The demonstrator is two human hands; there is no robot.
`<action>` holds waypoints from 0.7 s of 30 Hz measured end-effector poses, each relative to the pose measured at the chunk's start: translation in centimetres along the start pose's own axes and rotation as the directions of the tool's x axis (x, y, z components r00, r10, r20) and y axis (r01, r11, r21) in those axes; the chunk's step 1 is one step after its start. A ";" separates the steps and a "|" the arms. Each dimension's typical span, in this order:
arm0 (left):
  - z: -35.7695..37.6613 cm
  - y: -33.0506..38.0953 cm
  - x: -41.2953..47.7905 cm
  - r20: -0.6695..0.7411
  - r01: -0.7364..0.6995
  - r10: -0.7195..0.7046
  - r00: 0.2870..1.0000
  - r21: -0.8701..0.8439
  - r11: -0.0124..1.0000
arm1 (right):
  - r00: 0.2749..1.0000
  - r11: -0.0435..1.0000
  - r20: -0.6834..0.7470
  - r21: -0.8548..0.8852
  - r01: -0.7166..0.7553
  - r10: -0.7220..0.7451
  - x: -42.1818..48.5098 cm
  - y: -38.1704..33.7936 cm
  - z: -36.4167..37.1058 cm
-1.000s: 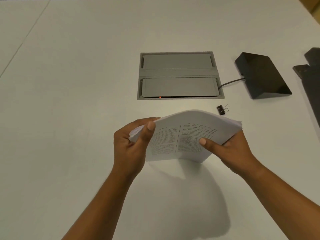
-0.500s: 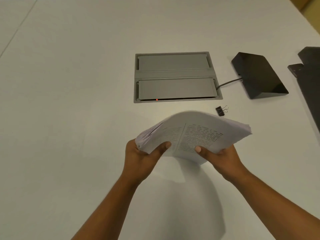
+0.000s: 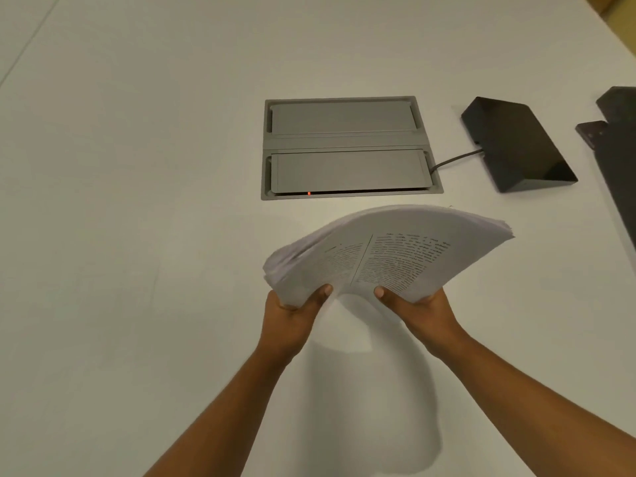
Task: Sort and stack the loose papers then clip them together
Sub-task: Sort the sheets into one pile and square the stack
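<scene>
A thick stack of printed white papers is held above the white table, arched upward in the middle, its top sheet showing two columns of text. My left hand grips the stack's near left corner, thumb on top. My right hand grips the near right part, thumb on the printed sheet. The stack's left edge is fanned and uneven. The black binder clip is hidden behind the raised stack.
A grey recessed cable panel with a small red light sits in the table beyond the papers. A black wedge-shaped device with a cable lies to its right. More dark flat objects lie at the right edge.
Both hands slid from the stack's sides to its near edge, and the stack tipped flatter and moved away from me. The binder clip, seen earlier beyond the stack, is now covered by it.
</scene>
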State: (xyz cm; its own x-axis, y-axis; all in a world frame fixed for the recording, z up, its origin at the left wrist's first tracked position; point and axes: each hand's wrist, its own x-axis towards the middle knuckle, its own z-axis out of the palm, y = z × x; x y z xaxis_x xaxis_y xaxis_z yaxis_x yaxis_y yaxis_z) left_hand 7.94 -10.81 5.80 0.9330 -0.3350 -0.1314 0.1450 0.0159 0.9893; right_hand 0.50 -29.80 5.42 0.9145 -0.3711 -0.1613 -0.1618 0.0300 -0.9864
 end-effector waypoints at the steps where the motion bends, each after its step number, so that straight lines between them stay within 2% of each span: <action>1: 0.0 -0.3 0.1 -0.013 0.015 -0.015 1.000 -0.001 1.000 | 1.000 1.000 -0.001 -0.004 -0.017 0.017 0.1 0.3 0.0; 7: -0.5 -1.2 0.5 -0.039 0.063 -0.062 0.997 0.040 0.997 | 0.997 0.994 0.000 -0.077 -0.071 0.071 0.3 1.0 -0.6; 11: -1.0 1.0 0.4 -0.058 -0.031 0.035 0.998 0.081 0.996 | 0.994 0.994 -0.021 -0.031 -0.108 0.107 -0.1 0.2 -1.3; 16: -1.5 6.1 1.9 -0.042 -0.208 0.210 0.977 0.049 0.977 | 1.000 0.997 0.024 -0.076 -0.013 0.015 -0.1 -2.3 -1.6; 19: -0.8 7.4 1.9 0.034 -0.219 0.218 0.975 0.062 0.974 | 0.997 0.995 0.022 -0.051 0.081 -0.080 0.3 -3.9 -1.7; 21: -0.3 7.2 1.8 0.056 -0.211 0.208 0.977 0.065 0.975 | 0.995 0.995 0.035 -0.043 0.093 -0.092 0.5 -4.3 -1.6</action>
State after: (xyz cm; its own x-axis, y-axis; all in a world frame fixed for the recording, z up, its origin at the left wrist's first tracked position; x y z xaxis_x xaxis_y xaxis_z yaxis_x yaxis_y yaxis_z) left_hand 10.77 -11.03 12.68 0.9227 -0.3769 0.0810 -0.0774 0.0248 0.9967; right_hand 1.09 -31.59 9.61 0.9377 -0.3400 -0.0711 -0.0915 -0.0444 -0.9948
